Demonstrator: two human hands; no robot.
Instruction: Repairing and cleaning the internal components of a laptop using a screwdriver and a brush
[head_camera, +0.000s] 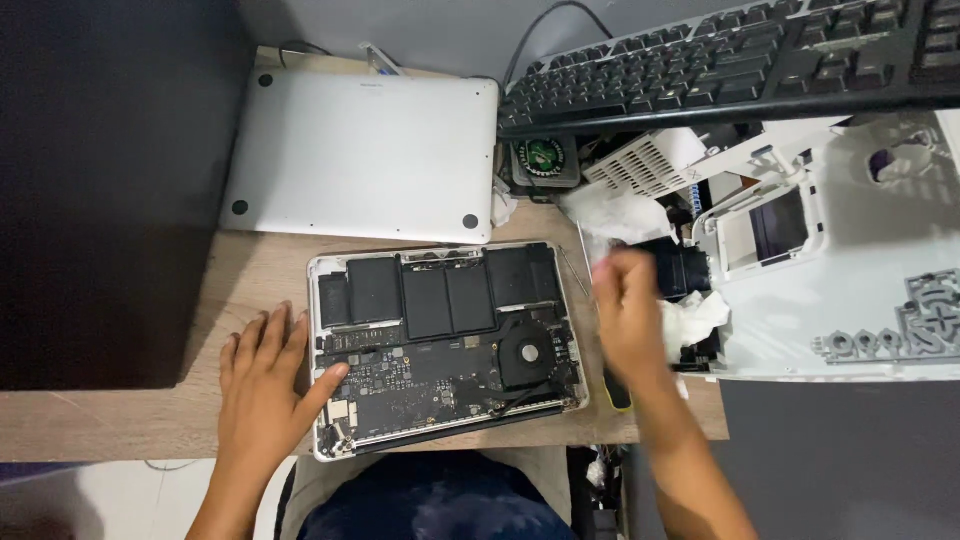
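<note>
From the head camera, one opened laptop (445, 345) lies on the desk (120, 415), holding three black battery blocks and one fan. The left hand (265, 385) rests flat, fingers spread, on its left edge. The right hand (625, 320) is blurred beside it; its grasp cannot be told. One silver cover (365, 155) lies behind.

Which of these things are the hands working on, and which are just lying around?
Being worked on:
- opened laptop, left hand resting on its edge
- its silver bottom cover, taken off
- right hand, blurred, beside the laptop

Just lying around:
- black keyboard
- white plastic casing
- crumpled tissue
</note>
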